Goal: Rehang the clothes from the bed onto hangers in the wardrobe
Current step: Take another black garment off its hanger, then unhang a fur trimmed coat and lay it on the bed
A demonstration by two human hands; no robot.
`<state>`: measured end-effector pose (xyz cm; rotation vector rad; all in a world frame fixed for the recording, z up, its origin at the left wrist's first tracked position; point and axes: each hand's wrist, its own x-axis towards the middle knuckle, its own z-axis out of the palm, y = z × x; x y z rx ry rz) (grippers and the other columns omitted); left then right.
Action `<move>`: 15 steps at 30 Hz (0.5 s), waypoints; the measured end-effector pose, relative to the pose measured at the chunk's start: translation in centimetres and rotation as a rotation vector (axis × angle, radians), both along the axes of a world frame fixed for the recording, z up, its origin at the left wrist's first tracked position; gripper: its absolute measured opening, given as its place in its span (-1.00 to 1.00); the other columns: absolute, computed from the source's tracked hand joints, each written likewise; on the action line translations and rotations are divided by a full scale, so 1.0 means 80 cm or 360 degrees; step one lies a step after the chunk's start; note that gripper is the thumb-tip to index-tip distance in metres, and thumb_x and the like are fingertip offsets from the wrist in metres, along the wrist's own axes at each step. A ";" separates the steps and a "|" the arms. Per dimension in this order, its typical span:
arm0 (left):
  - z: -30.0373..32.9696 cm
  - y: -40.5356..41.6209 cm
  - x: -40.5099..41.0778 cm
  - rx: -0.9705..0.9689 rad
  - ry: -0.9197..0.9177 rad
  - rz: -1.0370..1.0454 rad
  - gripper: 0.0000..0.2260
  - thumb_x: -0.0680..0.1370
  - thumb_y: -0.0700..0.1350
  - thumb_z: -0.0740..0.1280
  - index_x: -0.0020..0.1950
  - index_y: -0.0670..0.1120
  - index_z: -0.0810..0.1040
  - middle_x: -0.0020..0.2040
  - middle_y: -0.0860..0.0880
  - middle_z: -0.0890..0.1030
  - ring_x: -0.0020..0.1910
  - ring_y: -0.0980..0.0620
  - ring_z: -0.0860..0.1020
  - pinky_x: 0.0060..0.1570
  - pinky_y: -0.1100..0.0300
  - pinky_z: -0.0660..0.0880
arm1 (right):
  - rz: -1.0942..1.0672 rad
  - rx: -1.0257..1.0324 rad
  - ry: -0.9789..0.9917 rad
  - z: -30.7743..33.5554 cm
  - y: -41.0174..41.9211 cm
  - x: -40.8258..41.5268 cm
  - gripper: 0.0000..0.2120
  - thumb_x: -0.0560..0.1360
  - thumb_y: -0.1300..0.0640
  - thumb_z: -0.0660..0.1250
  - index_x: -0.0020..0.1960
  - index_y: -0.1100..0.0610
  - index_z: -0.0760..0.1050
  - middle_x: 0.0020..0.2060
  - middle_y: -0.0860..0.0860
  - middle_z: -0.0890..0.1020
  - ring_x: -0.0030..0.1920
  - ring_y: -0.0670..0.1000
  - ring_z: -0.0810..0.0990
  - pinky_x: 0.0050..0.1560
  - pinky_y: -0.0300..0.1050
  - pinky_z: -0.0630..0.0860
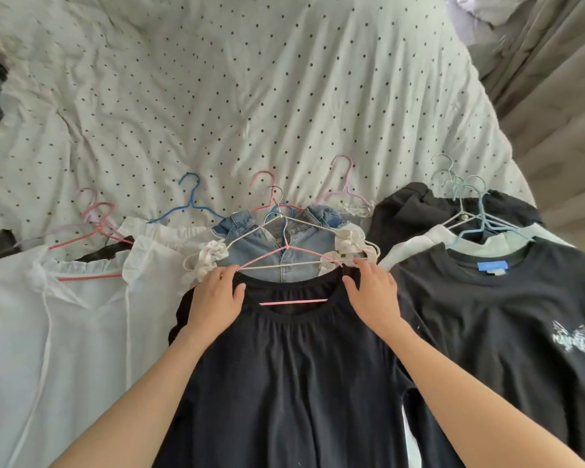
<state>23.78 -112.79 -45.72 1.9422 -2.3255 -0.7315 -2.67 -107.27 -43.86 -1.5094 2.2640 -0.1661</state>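
Note:
A black gathered-neck top (pixel 284 366) lies on the bed in front of me with a pink hanger (pixel 293 302) inside its neckline. My left hand (pixel 213 298) lies on the top's left shoulder, thumb at the neckline. My right hand (pixel 372 295) lies on its right shoulder, fingers stretched toward the hanger's arm. Behind it sits a denim garment (pixel 284 238) on hangers with white frilly straps. A white blouse (pixel 65 315) on a pink hanger lies to the left. A black printed T-shirt (pixel 504 315) on pale blue hangers lies to the right.
The bed's dotted white cover (pixel 233 96) stretches away beyond the clothes. Loose blue (pixel 190 201) and lilac (pixel 343 184) hangers lie on it. A beige curtain (pixel 554 96) hangs at the right. More black clothing (pixel 412 211) is piled behind the T-shirt.

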 end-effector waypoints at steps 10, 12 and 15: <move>0.061 0.195 -0.074 -0.0266 -0.0122 -0.0756 -0.49 0.39 -0.03 0.47 0.31 -0.09 0.47 0.27 -0.14 0.52 0.29 -0.17 0.45 0.21 -0.15 0.36 | -0.0099 -0.0141 0.0156 0.052 0.226 0.026 -0.45 0.42 -0.02 0.42 0.34 0.15 0.39 0.31 0.14 0.46 0.32 0.14 0.44 0.32 0.19 0.29; 0.070 0.235 -0.086 -0.0282 -0.0093 -0.0821 -0.52 0.43 -0.02 0.43 0.32 -0.08 0.45 0.28 -0.14 0.50 0.30 -0.18 0.44 0.22 -0.13 0.34 | -0.0171 -0.0144 0.0165 0.061 0.281 0.026 -0.44 0.40 -0.04 0.43 0.32 0.14 0.40 0.29 0.12 0.49 0.29 0.13 0.47 0.28 0.19 0.33; 0.088 0.288 -0.106 -0.0299 -0.0066 -0.0946 -0.57 0.51 0.05 0.18 0.35 -0.06 0.38 0.31 -0.13 0.47 0.33 -0.17 0.41 0.24 -0.11 0.31 | -0.0305 -0.0208 0.0244 0.080 0.363 0.015 -0.49 0.45 -0.13 0.20 0.32 0.09 0.33 0.27 0.09 0.51 0.27 0.10 0.49 0.32 0.13 0.32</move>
